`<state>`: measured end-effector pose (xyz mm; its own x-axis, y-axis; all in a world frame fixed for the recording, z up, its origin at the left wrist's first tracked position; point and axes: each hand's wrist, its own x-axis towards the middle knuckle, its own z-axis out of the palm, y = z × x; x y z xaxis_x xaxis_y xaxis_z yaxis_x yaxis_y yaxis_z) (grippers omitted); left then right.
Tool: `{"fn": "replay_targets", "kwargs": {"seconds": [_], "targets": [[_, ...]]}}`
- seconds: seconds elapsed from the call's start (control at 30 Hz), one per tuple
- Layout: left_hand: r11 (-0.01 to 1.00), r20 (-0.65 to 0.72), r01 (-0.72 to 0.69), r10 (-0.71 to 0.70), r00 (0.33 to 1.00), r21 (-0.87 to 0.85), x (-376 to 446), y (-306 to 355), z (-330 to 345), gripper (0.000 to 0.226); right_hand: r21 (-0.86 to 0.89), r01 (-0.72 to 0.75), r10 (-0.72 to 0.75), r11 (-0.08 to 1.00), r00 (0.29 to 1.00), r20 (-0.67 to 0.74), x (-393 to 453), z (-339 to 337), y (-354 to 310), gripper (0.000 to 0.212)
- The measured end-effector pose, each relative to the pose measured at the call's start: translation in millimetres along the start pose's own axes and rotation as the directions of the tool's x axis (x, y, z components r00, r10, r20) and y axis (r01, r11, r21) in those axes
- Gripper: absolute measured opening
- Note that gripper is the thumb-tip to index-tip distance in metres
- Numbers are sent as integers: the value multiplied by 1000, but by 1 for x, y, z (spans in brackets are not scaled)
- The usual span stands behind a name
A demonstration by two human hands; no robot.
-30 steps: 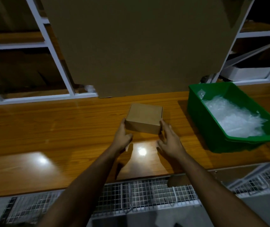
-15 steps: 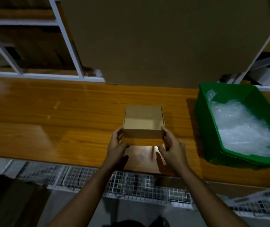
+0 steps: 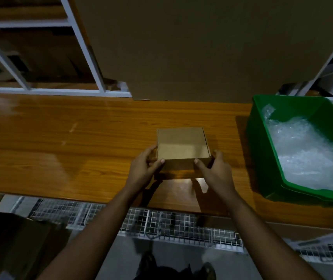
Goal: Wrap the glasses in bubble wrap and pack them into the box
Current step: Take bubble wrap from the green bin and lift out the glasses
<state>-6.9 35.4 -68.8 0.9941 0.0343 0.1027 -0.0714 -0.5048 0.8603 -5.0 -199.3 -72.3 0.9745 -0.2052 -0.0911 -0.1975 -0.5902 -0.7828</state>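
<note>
A small closed cardboard box (image 3: 182,146) rests on the wooden table (image 3: 80,142) in the middle of the view. My left hand (image 3: 144,168) grips its near left corner, thumb on the lid. Gripping the near right corner is my right hand (image 3: 215,170), its thumb also on the lid. To the right, a green plastic bin (image 3: 262,150) holds a heap of clear bubble wrap (image 3: 307,156). No glasses are visible.
A large upright cardboard sheet (image 3: 202,47) leans behind the table. White metal shelving (image 3: 84,47) stands at the back left and right. A wire mesh rack (image 3: 161,223) runs below the table's front edge. A dark box (image 3: 10,245) sits at lower left.
The view has tilted down and to the left. The box has been drawn a little nearer to me, and both hands now clasp its near corners with thumbs on the lid.
</note>
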Motion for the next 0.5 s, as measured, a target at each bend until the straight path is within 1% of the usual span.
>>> {"fn": "replay_targets", "kwargs": {"seconds": [0.07, 0.13, 0.2, 0.27, 0.33, 0.43, 0.5], "targets": [[999, -62, -28, 25, 998, -46, -4, -3, 4, 39, 11, -20, 20, 1000, 1000, -11, -5, 6, 2, 59], [992, -135, -25, 9, 991, -120, -6, -4, 8, 26, 98, -81, 86, 992, 995, -50, -7, 9, 1, 57], [970, -183, 5, -51, 982, -243, -8, 2, 11, 20, 219, -142, 159, 965, 985, -61, -10, 7, -4, 55], [938, -195, 27, -99, 976, -345, -6, 4, 12, 20, 298, -160, 192, 941, 978, -82, -11, 8, -5, 51], [913, -158, 49, -123, 980, -404, -2, 1, 13, 23, 372, -176, 226, 911, 970, -95, -10, 12, -3, 47], [851, -44, 133, -180, 983, -507, -1, 1, 15, 29, 521, -211, 288, 827, 955, -70, -8, 15, -5, 44], [806, -9, 172, -215, 977, -566, -3, 6, 17, 31, 575, -207, 308, 791, 948, -83, -8, 17, -6, 40]]}}
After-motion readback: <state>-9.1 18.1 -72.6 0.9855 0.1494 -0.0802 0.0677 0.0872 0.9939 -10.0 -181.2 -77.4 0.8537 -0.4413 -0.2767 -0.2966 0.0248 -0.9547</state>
